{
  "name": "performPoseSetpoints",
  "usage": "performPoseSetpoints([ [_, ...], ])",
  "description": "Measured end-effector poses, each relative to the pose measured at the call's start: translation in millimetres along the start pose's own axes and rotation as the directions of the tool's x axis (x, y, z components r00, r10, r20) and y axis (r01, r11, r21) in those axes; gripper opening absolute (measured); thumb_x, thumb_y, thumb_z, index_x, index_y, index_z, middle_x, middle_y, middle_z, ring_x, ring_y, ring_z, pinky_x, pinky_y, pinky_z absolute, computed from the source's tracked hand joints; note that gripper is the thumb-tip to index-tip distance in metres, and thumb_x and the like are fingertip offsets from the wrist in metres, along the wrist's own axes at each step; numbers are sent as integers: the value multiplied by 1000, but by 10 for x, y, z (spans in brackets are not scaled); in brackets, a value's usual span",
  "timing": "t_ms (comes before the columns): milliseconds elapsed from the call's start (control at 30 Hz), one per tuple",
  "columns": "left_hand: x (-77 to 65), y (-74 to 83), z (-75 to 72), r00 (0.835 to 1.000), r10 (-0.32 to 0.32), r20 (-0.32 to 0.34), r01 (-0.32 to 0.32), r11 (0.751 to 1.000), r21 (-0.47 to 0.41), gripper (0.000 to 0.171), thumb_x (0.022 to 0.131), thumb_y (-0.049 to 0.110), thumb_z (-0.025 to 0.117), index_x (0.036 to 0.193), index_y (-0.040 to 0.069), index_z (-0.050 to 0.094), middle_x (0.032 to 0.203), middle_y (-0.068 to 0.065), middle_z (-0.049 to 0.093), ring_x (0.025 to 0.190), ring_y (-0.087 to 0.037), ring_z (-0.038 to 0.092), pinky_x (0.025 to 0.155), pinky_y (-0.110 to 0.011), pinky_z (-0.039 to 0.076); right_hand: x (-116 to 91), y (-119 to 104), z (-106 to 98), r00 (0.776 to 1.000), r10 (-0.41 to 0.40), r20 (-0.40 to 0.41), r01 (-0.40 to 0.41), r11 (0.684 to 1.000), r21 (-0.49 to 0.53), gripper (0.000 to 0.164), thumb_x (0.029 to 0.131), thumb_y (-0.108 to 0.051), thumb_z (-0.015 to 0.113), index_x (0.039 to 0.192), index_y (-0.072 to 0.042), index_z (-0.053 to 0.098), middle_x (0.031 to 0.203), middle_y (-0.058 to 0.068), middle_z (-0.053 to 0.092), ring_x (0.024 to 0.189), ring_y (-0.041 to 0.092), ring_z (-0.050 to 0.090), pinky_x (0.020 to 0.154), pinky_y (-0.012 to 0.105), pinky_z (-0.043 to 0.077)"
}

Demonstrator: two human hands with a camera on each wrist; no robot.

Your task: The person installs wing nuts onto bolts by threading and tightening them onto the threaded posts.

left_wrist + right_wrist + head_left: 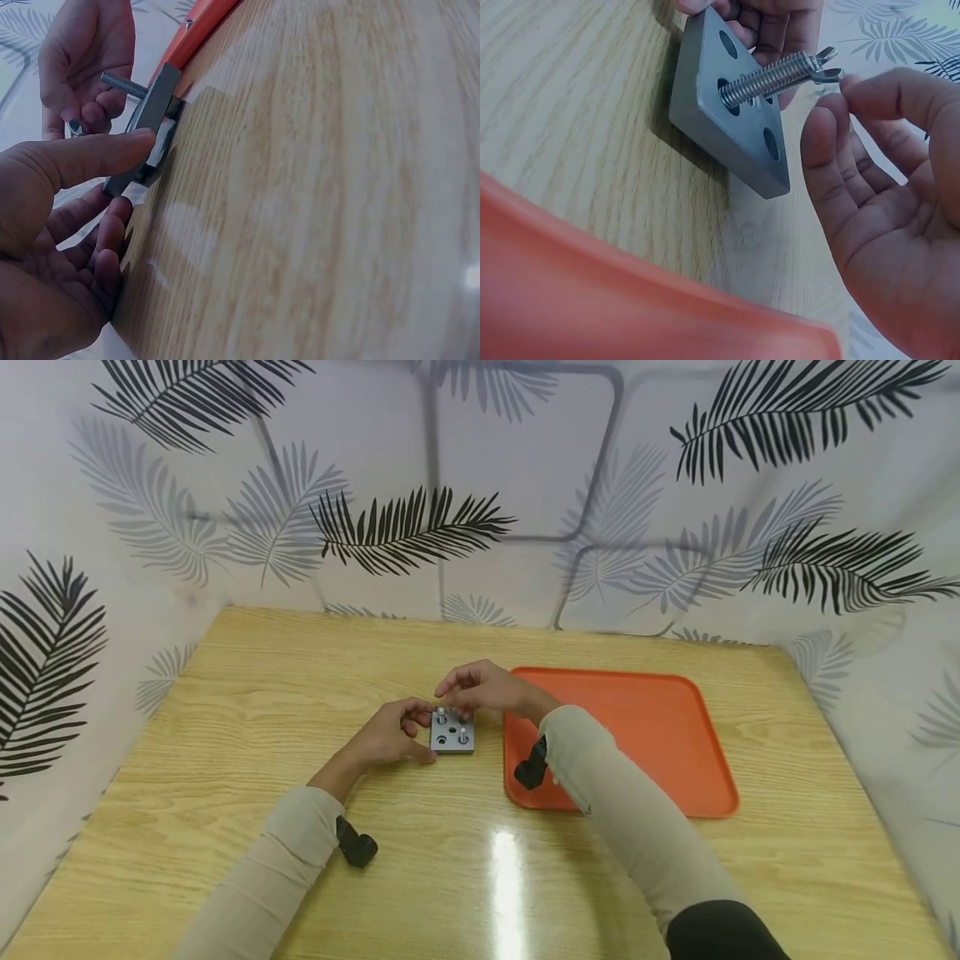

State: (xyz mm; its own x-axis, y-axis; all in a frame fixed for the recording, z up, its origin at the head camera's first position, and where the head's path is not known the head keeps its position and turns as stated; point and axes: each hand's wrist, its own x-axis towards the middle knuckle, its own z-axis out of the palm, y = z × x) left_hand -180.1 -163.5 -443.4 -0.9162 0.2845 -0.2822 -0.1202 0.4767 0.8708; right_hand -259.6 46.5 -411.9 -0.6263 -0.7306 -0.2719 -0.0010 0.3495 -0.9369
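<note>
A square grey metal plate with several round holes sits just above the wood surface. Two threaded bolts stand up from it; the nearer bolt shows bare thread. Gripping the plate's left side, my left hand has its thumb on the near edge and fingers at the far edge. Over the far side of the plate, my right hand pinches a small silver wing nut between thumb and index finger. The wing nut is at the top of a bolt. Below the plate, dark bolt heads show.
An orange tray lies on the wooden table right of the plate, under my right forearm. Behind the table hangs a pale leaf-patterned cloth.
</note>
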Motion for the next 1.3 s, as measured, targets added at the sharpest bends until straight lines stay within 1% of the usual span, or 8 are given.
performPoseSetpoints([
  [167,2,3,1,1000,-4,-2,4,1000,12,69,77,5,84,139,3,53,118,-11,56,94,-21,44,82,-31,39,10,-8,4,998,5,60,-3,999,-33,34,96,1,53,129,1,62,99,3,64,84,14,58,76,27,52],
  [300,11,-8,3,1000,1,-4,-1,1000,11,70,76,5,84,139,3,53,118,-11,56,94,-21,44,82,-31,39,24,12,5,997,6,71,-2,999,-48,34,96,-1,56,129,-2,62,95,1,65,83,15,57,76,27,51],
  [533,13,-25,7,1000,11,1,-11,1000,-4,70,76,4,84,138,3,53,117,-10,55,93,-20,44,81,-31,39,22,41,11,999,7,46,-5,999,-46,23,96,-3,61,118,3,65,87,-4,67,78,13,60,74,27,52],
  [700,16,-22,6,1000,14,0,-14,1000,-5,68,76,4,84,137,3,54,117,-10,55,93,-20,43,82,-30,39,15,56,1,1000,16,22,-16,999,-44,16,96,-4,61,109,3,67,86,-2,69,74,12,62,73,29,54],
  [833,13,-8,7,1000,15,-3,-15,1000,9,68,76,4,84,136,2,54,117,-10,55,93,-20,44,82,-30,39,3,51,-9,1000,19,8,-19,999,-45,15,96,-3,59,107,4,68,86,0,68,74,13,61,73,28,54],
  [1033,16,-3,8,1000,11,-2,-11,1000,14,68,76,4,84,136,2,54,117,-10,55,93,-20,44,82,-30,39,21,42,-23,999,6,-31,-6,1000,-2,21,100,-3,54,114,7,66,87,0,67,75,12,61,72,26,53],
  [1167,11,-2,9,1000,6,-3,-6,1000,6,68,76,4,84,136,2,54,117,-10,55,94,-20,44,82,-30,39,35,32,-18,1000,9,-17,-9,1000,-10,25,101,-3,54,121,6,65,85,-3,68,76,10,62,71,23,53],
  [1300,3,1,9,1000,0,-5,0,1000,1,69,75,4,84,137,2,53,118,-10,56,94,-20,44,82,-30,39,30,25,-11,1000,14,10,-14,999,-33,26,101,-4,54,122,3,65,83,-2,66,76,10,61,70,23,53],
])
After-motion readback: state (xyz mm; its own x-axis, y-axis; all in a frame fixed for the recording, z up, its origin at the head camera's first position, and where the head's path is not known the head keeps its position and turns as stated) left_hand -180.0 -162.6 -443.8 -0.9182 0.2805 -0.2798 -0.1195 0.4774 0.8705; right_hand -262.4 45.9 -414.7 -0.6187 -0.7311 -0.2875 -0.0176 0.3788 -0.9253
